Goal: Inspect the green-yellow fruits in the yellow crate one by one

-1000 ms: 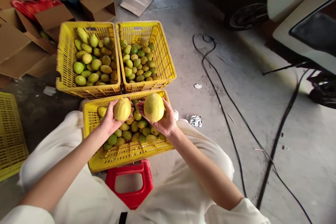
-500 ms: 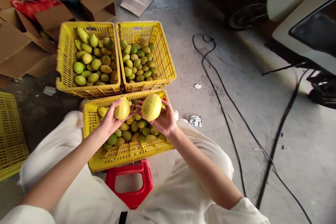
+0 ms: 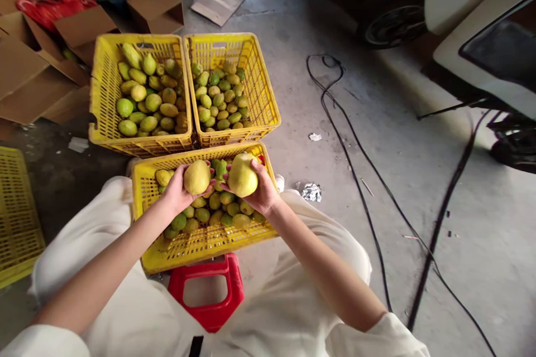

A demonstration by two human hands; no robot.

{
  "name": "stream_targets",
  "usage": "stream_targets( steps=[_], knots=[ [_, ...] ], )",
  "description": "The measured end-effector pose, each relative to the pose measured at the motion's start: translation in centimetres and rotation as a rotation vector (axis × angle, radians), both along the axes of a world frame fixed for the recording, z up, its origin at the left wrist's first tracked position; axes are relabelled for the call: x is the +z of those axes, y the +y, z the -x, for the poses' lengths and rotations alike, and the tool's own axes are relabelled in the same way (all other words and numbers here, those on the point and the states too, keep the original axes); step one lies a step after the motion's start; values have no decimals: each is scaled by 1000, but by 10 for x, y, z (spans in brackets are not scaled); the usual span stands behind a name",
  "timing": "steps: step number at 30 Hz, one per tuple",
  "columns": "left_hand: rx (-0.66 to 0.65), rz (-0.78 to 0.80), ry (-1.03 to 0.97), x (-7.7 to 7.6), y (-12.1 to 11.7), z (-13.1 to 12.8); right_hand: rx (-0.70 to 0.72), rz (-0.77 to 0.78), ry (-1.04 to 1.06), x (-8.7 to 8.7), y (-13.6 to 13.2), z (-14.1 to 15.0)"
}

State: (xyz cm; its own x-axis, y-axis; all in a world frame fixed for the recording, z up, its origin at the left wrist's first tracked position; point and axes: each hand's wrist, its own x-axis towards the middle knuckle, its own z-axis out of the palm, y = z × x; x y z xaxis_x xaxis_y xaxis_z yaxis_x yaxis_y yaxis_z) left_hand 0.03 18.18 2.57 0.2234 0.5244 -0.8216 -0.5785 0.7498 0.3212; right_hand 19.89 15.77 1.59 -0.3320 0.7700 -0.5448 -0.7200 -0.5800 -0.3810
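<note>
Above the near yellow crate [image 3: 167, 259] I hold a large yellow lemon in each hand. My left hand [image 3: 178, 192] cups one lemon [image 3: 196, 177], with the thumb along its left side and the fingers under it. My right hand [image 3: 264, 192] grips the other lemon [image 3: 242, 179], thumb on its upper right and fingertips showing at its left. The two lemons are a small gap apart. Below them, several green and yellow lemons [image 3: 215, 217] lie loose in the near crate, partly hidden by my hands.
Two more yellow crates [image 3: 98, 89] [image 3: 268, 92] of lemons stand side by side just beyond. A red stool [image 3: 209, 318] is between my legs. Cardboard boxes [image 3: 25, 78] are at left. Black cables [image 3: 355, 162] cross the floor at right, near a white vehicle [image 3: 469, 50].
Both lemons have turned in my hands. My right thumb has come up over its lemon, and the fingers have shifted around both. The crates have stayed in place.
</note>
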Motion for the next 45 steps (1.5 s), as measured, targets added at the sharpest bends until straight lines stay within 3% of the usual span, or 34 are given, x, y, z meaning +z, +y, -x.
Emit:
stream_targets(
  steps=[8, 12, 18, 26, 38, 45],
  knots=[
    [90, -117, 57, 9, 0, 1, 12, -24, 28, 15, 6, -5],
    [125, -177, 80, 5, -3, 1, 23, -15, 12, 8, 3, -3],
    [45, -160, 87, -1, -4, -1, -41, 48, 52, -5, 2, -3],
    [-25, -20, 92, 6, 1, 1, -59, -20, 46, 12, 7, -6],
    [-23, -114, 111, -1, -6, -1, 74, -10, -73, 3, 5, -4],
    [105, -124, 165, -3, -2, -1, 68, 51, -84, 4, 7, 2]
  ],
)
